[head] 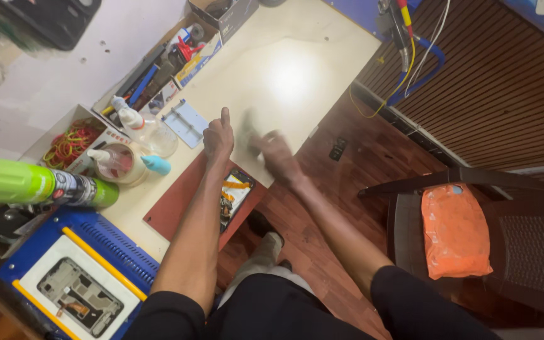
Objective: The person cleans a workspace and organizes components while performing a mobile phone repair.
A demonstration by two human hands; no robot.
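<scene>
My left hand (pixel 218 135) rests on the cream work table (pixel 284 69), fingers curled and one finger raised, holding nothing I can see. My right hand (pixel 271 151) is just to its right, blurred by motion at the table's near edge; I cannot tell whether it grips anything. Under my left forearm lies an opened phone (pixel 234 195) with orange and black inner parts, on a dark red mat (pixel 174 204).
A green spray can (pixel 39 184), clear squeeze bottles (pixel 143 126), a tape roll (pixel 118 164), a box of rubber bands (pixel 73 140) and a tool tray (pixel 158 66) line the table's left. A blue machine holding a phone frame (pixel 80 296) sits near left. A chair with an orange bag (pixel 456 230) stands right.
</scene>
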